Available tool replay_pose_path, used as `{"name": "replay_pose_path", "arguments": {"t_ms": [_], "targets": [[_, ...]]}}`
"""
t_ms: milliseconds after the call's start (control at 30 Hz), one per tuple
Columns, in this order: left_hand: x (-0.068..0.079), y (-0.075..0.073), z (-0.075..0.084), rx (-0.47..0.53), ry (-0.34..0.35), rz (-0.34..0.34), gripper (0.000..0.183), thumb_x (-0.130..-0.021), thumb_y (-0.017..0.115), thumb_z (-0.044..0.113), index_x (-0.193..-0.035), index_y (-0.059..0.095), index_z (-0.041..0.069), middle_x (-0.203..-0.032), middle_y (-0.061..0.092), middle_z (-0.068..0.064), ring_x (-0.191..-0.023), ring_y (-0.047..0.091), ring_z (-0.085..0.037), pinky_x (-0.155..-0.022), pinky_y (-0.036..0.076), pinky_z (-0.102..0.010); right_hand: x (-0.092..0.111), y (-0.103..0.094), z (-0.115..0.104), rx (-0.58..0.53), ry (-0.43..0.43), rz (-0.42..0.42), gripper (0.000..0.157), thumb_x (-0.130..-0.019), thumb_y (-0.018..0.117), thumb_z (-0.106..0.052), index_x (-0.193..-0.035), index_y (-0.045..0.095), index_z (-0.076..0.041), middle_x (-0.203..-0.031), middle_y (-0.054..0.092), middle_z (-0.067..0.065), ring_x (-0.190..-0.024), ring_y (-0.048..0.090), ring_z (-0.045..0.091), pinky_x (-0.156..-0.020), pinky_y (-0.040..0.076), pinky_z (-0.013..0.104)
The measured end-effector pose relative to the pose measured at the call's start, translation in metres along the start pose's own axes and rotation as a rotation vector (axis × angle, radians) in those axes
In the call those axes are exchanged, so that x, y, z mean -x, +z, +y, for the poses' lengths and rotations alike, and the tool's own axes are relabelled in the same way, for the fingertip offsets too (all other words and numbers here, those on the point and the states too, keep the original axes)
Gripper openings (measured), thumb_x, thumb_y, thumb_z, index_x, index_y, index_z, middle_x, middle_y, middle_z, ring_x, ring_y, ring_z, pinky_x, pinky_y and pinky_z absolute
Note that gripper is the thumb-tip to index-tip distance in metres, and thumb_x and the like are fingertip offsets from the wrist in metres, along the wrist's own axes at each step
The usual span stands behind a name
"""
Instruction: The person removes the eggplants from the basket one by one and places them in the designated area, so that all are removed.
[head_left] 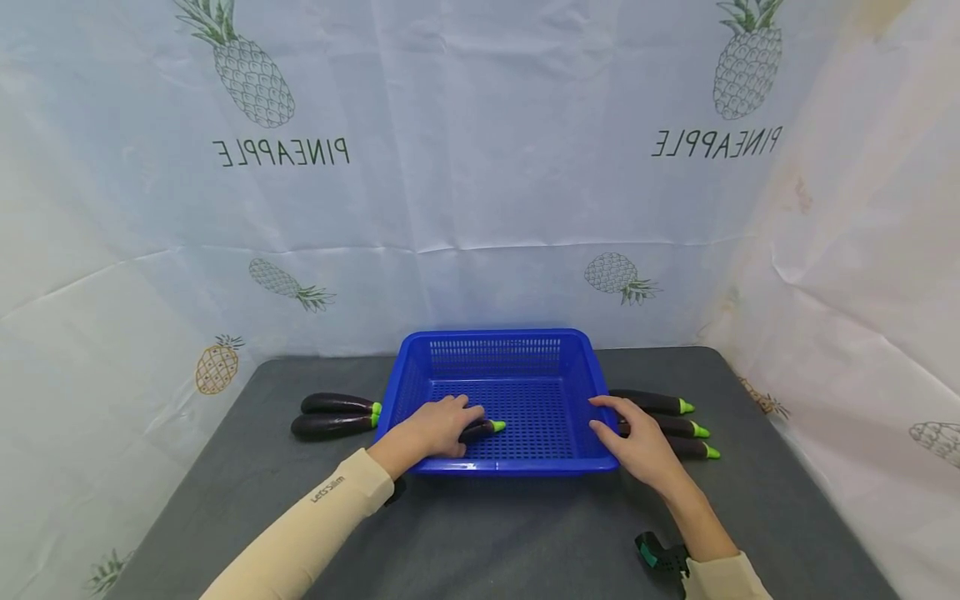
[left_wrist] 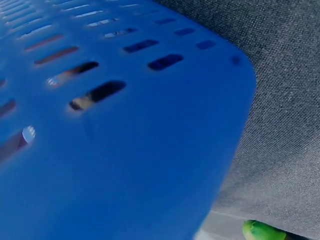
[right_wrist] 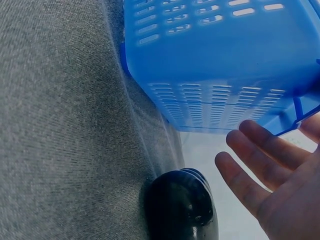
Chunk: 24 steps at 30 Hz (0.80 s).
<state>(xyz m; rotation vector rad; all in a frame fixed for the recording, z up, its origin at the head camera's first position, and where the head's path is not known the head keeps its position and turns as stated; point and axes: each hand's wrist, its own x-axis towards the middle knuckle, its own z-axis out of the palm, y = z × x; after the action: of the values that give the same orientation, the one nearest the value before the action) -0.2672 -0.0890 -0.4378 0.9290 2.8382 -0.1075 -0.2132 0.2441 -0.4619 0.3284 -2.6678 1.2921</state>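
Observation:
A blue plastic basket (head_left: 495, 467) with slotted walls stands on the grey table. Inside it, toward the front left, my left hand (head_left: 438, 427) holds a dark eggplant (head_left: 476, 431), its green stem end pointing right. Most of that eggplant is hidden under the fingers. In the left wrist view the basket wall (left_wrist: 165, 130) fills most of the picture and hides the hand. At the basket's right rim is my right hand (head_left: 637, 442), fingers spread and loosely bent. In the right wrist view, its fingertips (right_wrist: 235, 140) are close to the basket's outer side.
Two eggplants (head_left: 333, 427) lie left of the basket, stems toward it. Three more eggplants (head_left: 652, 402) lie to its right, stems pointing right, partly behind my right hand. A pale curtain (head_left: 487, 183) with pineapple prints rises behind the grey table (head_left: 510, 533).

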Motion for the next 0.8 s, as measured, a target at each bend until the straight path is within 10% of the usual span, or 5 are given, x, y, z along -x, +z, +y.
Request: {"name": "replay_pose_path", "arguments": {"t_ms": [800], "targets": [[0.02,-0.029,-0.008,0.103,0.039,0.152,0.049,-0.088,0.074,0.019,-0.134,0.059,0.026,-0.104,0.055,-0.002,-0.083,0.05,-0.019,-0.067,0.047,-0.037,-0.001,0.0,0.002,0.012,0.003,-0.002,0.042,-0.101,0.065,-0.028,-0.137,0.059,-0.007,-0.14,0.055,0.023,-0.121,0.057,0.041,-0.094,0.051,0.059]]}}
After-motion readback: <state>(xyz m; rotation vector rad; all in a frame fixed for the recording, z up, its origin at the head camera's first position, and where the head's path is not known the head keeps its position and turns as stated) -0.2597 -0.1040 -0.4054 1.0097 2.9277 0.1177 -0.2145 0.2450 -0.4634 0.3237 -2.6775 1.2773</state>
